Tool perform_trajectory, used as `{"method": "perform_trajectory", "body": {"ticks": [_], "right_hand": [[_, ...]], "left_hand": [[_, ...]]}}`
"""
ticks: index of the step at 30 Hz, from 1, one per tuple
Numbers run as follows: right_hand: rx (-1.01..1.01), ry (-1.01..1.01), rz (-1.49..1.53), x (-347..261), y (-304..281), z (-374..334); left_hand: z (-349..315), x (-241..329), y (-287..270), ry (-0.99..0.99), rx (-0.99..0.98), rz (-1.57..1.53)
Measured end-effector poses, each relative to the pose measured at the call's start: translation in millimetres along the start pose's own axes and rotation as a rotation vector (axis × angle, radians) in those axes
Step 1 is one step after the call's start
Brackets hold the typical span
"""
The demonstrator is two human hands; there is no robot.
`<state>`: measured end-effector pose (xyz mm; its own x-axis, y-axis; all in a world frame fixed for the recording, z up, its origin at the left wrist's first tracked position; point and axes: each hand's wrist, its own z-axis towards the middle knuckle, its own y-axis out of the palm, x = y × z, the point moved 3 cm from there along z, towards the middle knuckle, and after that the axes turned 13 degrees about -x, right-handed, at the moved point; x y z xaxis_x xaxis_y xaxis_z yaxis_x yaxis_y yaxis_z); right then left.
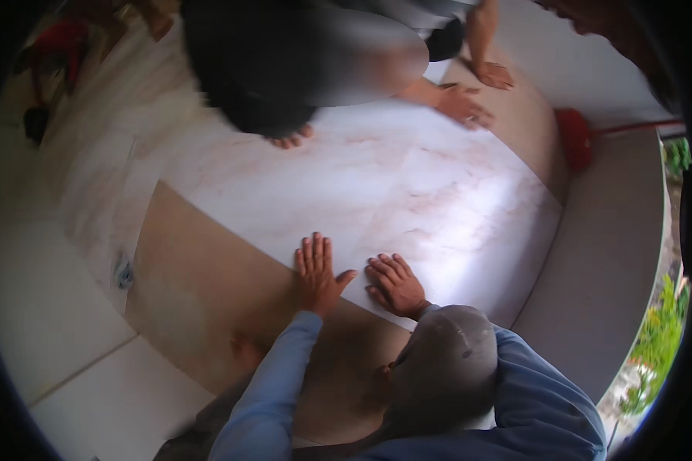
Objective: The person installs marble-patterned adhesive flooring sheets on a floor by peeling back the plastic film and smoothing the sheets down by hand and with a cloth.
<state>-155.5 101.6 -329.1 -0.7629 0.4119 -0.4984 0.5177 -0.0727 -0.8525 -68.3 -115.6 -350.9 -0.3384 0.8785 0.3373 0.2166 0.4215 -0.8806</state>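
My left hand (317, 278) lies flat with fingers spread, the fingertips on a pink-veined white marbled sheet or tile (338, 180) and the palm over its near edge. To its right, my right hand (398, 286) rests palm down on the same surface, fingers slightly parted. Neither hand holds anything. A tan surface (207, 269) borders the marbled one along a straight edge under my left hand. A rounded grey shape (446, 361), seemingly my bent knee, hides part of my right arm.
Across from me crouches a person in dark clothes (246, 69), with a bare foot (292, 138) and a hand (465, 107) over the marbled surface. Another hand (496, 75) presses a tan patch. A red object (573, 138) stands by a low grey wall (600, 253). Small crumpled plastic (123, 270) lies left.
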Motion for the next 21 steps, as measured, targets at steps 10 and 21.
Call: {"method": "perform_trajectory", "body": {"ticks": [10,21], "right_hand": [[0.046,0.005,0.015,4.3,3.4,-10.0],[0.004,-0.029,0.037,10.2,11.1,-11.4]], "left_hand": [[-1.6,7.4,-0.9,0.007,-0.048,0.097],[-0.5,12.5,-5.9,0.003,-0.09,0.161]]}}
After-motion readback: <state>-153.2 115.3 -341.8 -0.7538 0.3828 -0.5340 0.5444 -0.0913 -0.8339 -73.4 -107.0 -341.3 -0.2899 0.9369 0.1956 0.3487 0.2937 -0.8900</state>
